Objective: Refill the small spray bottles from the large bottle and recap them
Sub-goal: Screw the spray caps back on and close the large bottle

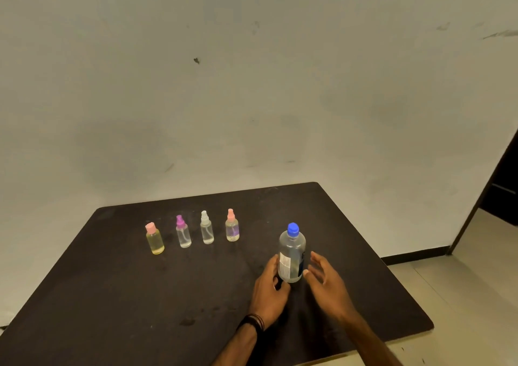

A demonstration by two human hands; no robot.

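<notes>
A large clear bottle (pixel 292 256) with a blue cap stands upright on the dark table (pixel 140 295), right of centre. My left hand (pixel 270 284) grips its lower left side with curled fingers. My right hand (pixel 325 278) hovers just right of the bottle, fingers spread and relaxed, not clearly touching it. Behind and to the left stand small bottles in a row, all capped: a yellow-liquid bottle with a pink cap (pixel 154 238), a purple-topped spray bottle (pixel 183 232), a white-topped spray bottle (pixel 207 228) and a pink-topped spray bottle (pixel 232 226).
The table's back edge meets a pale wall (pixel 252 99). Its right edge drops off to a tiled floor (pixel 462 281). A dark doorway (pixel 501 186) lies at the far right.
</notes>
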